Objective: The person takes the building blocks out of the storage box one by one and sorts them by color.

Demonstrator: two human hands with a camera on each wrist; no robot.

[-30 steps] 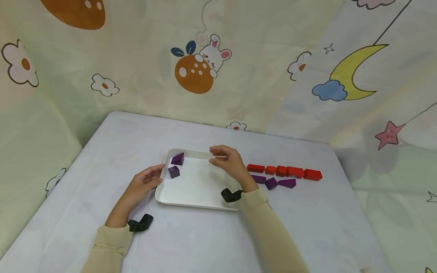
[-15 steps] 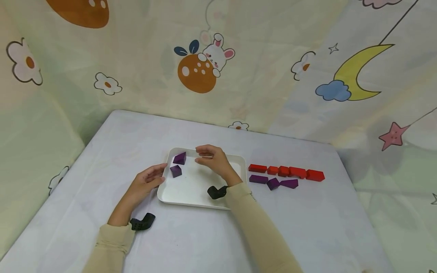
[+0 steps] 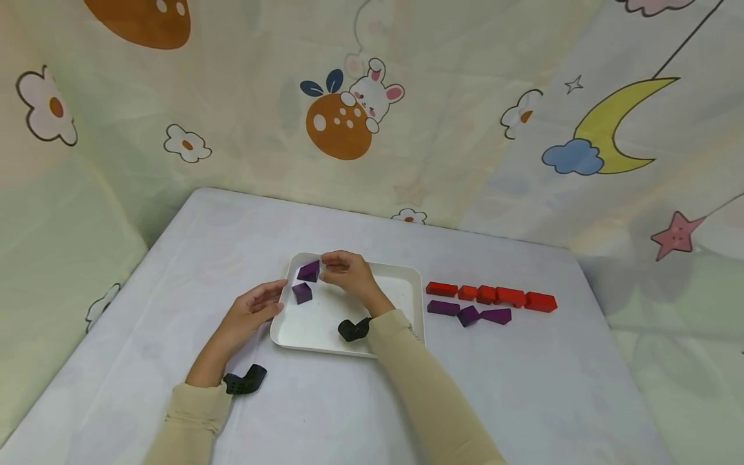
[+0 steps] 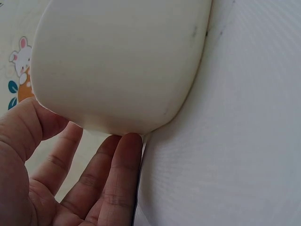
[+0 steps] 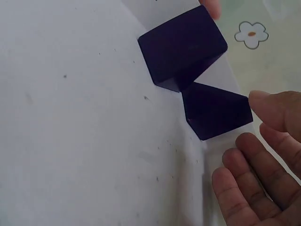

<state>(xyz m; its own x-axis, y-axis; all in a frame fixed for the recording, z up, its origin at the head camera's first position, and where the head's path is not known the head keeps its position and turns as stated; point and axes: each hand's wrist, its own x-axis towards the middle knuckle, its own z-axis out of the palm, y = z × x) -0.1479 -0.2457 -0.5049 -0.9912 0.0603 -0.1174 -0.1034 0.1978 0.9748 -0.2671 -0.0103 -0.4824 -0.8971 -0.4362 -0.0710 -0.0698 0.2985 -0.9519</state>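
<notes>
A white tray point(image 3: 349, 332) lies on the table with two purple blocks in its far left part. The farther, wedge-like block point(image 3: 309, 271) is beside my right hand point(image 3: 349, 274), which hovers over the tray. In the right wrist view my thumb is at the end of that tapered block point(image 5: 216, 110); the other fingers are spread apart from it. The nearer angular block point(image 3: 302, 293) almost meets it. My left hand point(image 3: 256, 309) rests against the tray's left edge. The left wrist view has its fingertips touching the tray's wall point(image 4: 117, 70), fingers fairly straight.
Right of the tray runs a row of several red blocks point(image 3: 485, 294). Just in front of it are a purple bar point(image 3: 444, 308), a purple chunky block point(image 3: 468, 316) and a purple tapered block point(image 3: 496, 316). Behind the table hangs a patterned cloth point(image 3: 453, 129).
My right hand has moved left across the tray, up to the farther purple block. My left hand has stayed at the tray's left edge. The head view has shifted slightly.
</notes>
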